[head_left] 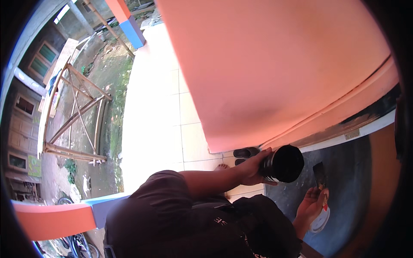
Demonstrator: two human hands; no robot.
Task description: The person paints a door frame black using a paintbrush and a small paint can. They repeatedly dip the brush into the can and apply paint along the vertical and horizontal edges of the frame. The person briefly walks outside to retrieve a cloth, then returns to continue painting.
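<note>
The left hand (254, 168) is curled round the side of a dark can (282, 164), its thumb along the upper edge and its fingers only partly visible; whether the round black end is a lid or the contents cannot be told. The right hand (310, 204), fingers bent and partly closed, holds a dark-tipped brush (319, 173) near its reddish handle, just beside the can but apart from it. If the can is uncovered, tilting it could spill what it holds, since just 1 hand supports it and the grip seems to sit on the side rather than underneath. A loose pinch could also let the brush twist or drop. A round white object (320, 220) shows near the right hand, possibly in the way of a fall. Farther out, the pink wall (279, 73) stands close enough for a careless swing to smear it, and drips could mark the pale tiled floor (193, 139), the 2 dark slippers (247, 152) or the bare foot (222, 167) there.
</note>
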